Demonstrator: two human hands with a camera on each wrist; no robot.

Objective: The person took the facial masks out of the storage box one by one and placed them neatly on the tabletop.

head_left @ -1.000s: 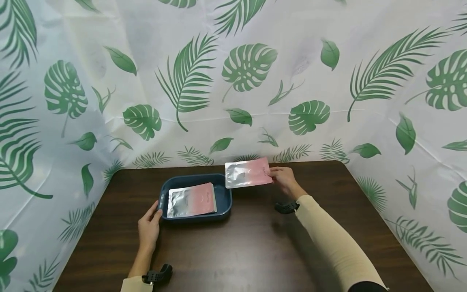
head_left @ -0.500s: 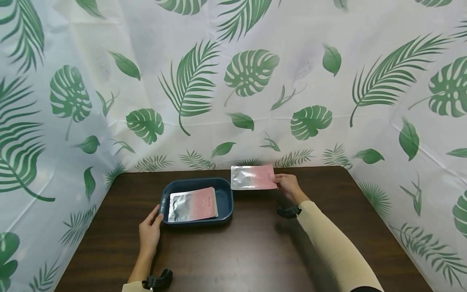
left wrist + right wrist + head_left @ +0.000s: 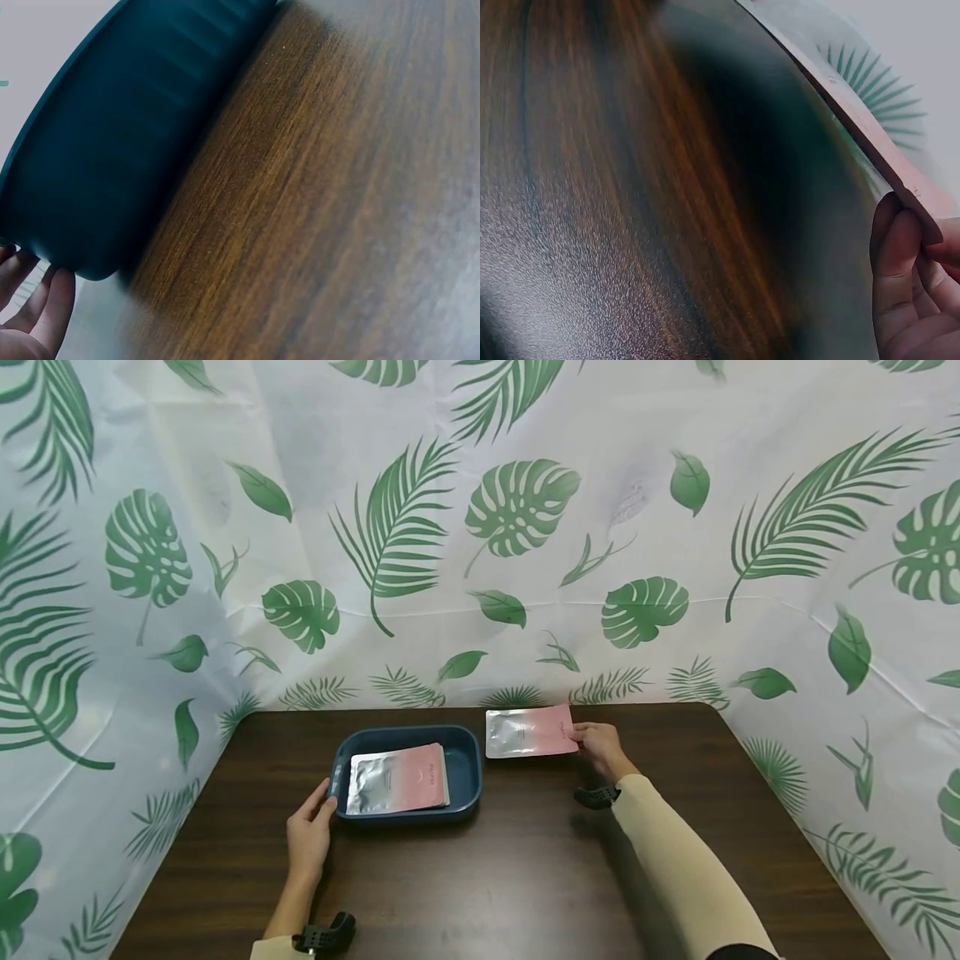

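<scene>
My right hand [image 3: 602, 749] pinches the right end of a flat pink and silver foil packet [image 3: 531, 732], between thumb and fingers. In the right wrist view the packet [image 3: 877, 142] is seen nearly edge-on, raised off the table. It hangs just right of a dark blue rectangular tray [image 3: 471, 802]. Inside the tray lies a small stack of matching packets [image 3: 397, 779]; how many is hidden. My left hand [image 3: 308, 835] touches the tray's left end with extended fingers. The left wrist view shows those fingers [image 3: 61, 307] against the tray's outer wall [image 3: 112, 150].
A dark brown wooden table [image 3: 480, 885] bears the tray. Behind it hangs a white cloth backdrop [image 3: 540, 635] printed with green leaves, continuing along both sides. Black bands with small devices [image 3: 326, 933] sit on both wrists.
The right hand has drawn its packet rightward, away from over the tray's right edge. My left hand stays at the tray. The head view has shifted slightly.
</scene>
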